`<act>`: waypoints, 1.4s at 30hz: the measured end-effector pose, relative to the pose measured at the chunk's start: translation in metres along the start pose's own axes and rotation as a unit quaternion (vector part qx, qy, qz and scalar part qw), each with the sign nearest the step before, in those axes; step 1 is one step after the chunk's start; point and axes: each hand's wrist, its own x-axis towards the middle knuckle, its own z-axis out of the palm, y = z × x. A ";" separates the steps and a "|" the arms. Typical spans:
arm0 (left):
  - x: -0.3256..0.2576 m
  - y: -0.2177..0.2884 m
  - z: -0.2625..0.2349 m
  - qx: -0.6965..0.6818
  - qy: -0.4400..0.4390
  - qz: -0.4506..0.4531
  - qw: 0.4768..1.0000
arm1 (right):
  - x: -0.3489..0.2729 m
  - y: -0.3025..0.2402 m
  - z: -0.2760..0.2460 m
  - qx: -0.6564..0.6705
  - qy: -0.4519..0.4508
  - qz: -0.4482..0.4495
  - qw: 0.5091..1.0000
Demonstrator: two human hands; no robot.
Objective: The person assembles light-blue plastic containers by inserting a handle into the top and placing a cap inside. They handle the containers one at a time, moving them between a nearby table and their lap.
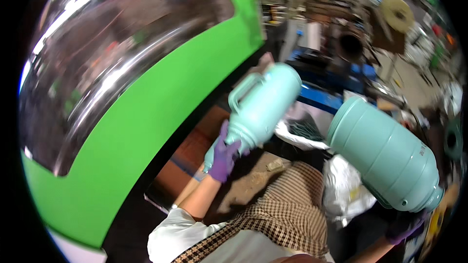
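My left hand [225,159], in a purple glove, is closed round the narrow neck end of a mint-green thermos jug [265,104]. The jug tilts with its broad base up and to the right, and its loop handle faces the green machine. At the lower right my right hand [408,228], also gloved in purple, is at the neck of a second mint-green thermos jug [385,153]. This one looks bigger and nearer, with ribs round its body and its wide base toward the upper left. Shadow hides most of the right hand's fingers.
A bright green machine [190,63] with a curved shiny window [122,58] fills the left. A white sack [300,139] with dark green strands lies between the jugs; a silvery plastic bag [343,190] is below. Metal machinery [336,44] and a yellowish roll [396,13] stand farther off.
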 end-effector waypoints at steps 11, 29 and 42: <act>0.196 0.003 0.258 0.568 -0.110 0.437 0.689 | -0.080 -0.010 -0.134 -0.418 -0.190 -0.337 0.822; 0.090 0.036 0.417 0.304 -0.690 0.276 0.596 | -0.068 -0.112 0.015 0.074 -0.367 0.005 0.927; 0.031 0.130 0.284 0.434 -0.723 0.271 0.465 | 0.133 -0.070 0.040 -0.339 -0.101 -0.082 0.932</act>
